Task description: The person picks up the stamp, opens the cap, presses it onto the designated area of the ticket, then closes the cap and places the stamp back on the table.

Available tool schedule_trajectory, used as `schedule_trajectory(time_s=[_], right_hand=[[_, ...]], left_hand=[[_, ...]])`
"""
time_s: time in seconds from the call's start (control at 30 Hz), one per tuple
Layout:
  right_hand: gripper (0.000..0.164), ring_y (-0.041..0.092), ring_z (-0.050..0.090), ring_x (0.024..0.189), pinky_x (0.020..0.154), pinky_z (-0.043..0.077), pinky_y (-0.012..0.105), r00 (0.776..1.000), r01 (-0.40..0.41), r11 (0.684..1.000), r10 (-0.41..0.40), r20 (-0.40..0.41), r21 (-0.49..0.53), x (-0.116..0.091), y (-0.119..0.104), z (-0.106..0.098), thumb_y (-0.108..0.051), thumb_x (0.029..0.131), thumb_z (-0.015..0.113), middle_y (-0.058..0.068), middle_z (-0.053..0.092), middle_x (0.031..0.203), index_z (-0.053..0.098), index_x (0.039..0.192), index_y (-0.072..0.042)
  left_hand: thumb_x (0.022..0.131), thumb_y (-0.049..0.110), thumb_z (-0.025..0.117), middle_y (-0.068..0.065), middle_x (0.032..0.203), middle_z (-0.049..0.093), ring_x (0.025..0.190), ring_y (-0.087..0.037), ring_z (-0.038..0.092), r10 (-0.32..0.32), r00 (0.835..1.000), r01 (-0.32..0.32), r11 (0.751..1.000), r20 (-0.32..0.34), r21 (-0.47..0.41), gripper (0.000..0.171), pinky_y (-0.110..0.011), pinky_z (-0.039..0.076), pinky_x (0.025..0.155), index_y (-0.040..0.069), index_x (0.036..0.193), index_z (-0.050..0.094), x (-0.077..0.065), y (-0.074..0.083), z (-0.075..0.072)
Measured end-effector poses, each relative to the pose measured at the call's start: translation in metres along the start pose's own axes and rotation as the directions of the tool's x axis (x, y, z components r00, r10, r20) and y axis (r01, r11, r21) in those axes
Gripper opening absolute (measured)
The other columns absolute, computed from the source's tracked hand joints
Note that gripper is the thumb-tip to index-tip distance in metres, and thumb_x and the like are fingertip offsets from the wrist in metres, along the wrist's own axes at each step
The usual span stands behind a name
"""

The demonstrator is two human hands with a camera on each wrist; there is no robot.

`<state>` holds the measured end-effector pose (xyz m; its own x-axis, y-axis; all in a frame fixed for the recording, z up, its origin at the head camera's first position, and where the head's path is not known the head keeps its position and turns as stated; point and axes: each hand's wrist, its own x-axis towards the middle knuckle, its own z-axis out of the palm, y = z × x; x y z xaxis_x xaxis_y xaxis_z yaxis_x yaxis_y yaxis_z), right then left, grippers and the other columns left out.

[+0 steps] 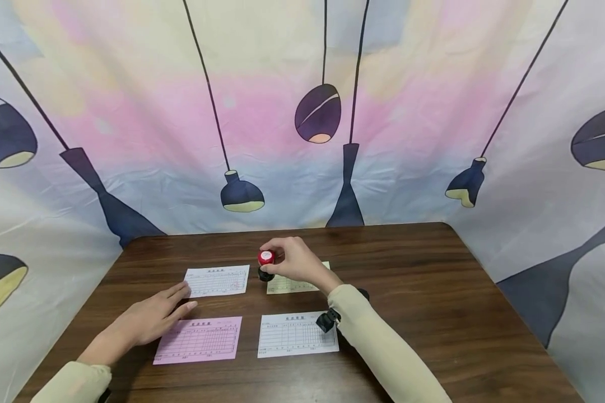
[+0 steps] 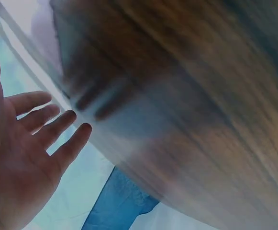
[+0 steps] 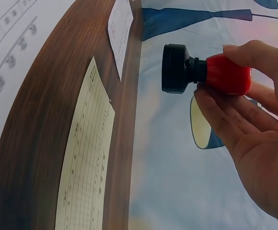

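A self-inking-style stamp with a red handle and a round black base is in my right hand, gripped by the handle between thumb and fingers. It hangs clear of the table, near the left edge of the yellow printed slip, which my right hand partly covers in the head view. My left hand extends with straight, slightly spread fingers, fingertips at the left edge of the far white slip. That slip bears a faint red mark at its lower right. Below those fingers lies a pink slip.
A second white slip lies front right, partly overlapped by the black wrist device in the head view. All the slips rest on a dark wooden table. A curtain printed with lamps hangs behind the table and along its sides.
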<state>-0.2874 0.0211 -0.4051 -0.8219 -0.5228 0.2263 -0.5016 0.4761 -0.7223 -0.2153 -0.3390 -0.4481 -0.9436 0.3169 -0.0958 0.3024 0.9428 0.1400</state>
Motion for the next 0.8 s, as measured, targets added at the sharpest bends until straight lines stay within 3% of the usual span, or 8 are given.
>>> schedule_trajectory(time_s=[0.17,0.4,0.67,0.8], right_hand=[[0.038,0.014,0.074,0.102,0.088,0.06,0.025,1.0,0.012,0.999,-0.011,-0.02,0.04,-0.011,0.006,-0.008,-0.013,0.09,0.082,0.004,0.077,0.116,0.074,0.127,-0.01],[0.037,0.017,0.074,0.104,0.091,0.062,0.027,0.998,0.039,0.997,-0.037,-0.046,0.061,-0.023,0.012,-0.021,-0.011,0.091,0.081,0.005,0.076,0.117,0.073,0.127,-0.011],[0.04,0.017,0.075,0.106,0.093,0.062,0.033,0.998,0.004,0.999,-0.002,-0.055,0.049,-0.037,0.02,-0.03,-0.011,0.09,0.081,0.004,0.076,0.117,0.073,0.129,-0.007],[0.038,0.014,0.072,0.108,0.096,0.061,0.033,0.998,0.009,0.998,-0.006,-0.063,0.056,-0.047,0.024,-0.037,-0.011,0.091,0.081,0.002,0.076,0.117,0.073,0.129,-0.011]], left_hand=[[0.11,0.058,0.042,-0.026,0.162,0.044,0.141,-0.051,0.052,0.035,0.998,-0.035,0.999,-0.057,-0.003,0.073,-0.067,0.052,0.1,0.001,0.154,0.051,0.0,0.009,-0.006],[0.11,0.053,0.046,-0.021,0.158,0.053,0.14,-0.046,0.056,0.117,0.985,-0.119,0.993,-0.126,-0.006,0.065,-0.063,0.051,0.108,0.004,0.15,0.056,0.005,0.035,-0.011],[0.111,0.054,0.042,-0.018,0.158,0.053,0.142,-0.042,0.056,0.191,0.974,-0.194,0.981,-0.125,-0.016,0.065,-0.06,0.049,0.112,0.005,0.153,0.054,0.015,0.066,-0.004],[0.112,0.053,0.041,-0.019,0.161,0.05,0.145,-0.042,0.053,0.244,0.961,-0.25,0.968,-0.13,-0.036,0.065,-0.059,0.047,0.115,0.004,0.153,0.053,0.021,0.082,0.001]])
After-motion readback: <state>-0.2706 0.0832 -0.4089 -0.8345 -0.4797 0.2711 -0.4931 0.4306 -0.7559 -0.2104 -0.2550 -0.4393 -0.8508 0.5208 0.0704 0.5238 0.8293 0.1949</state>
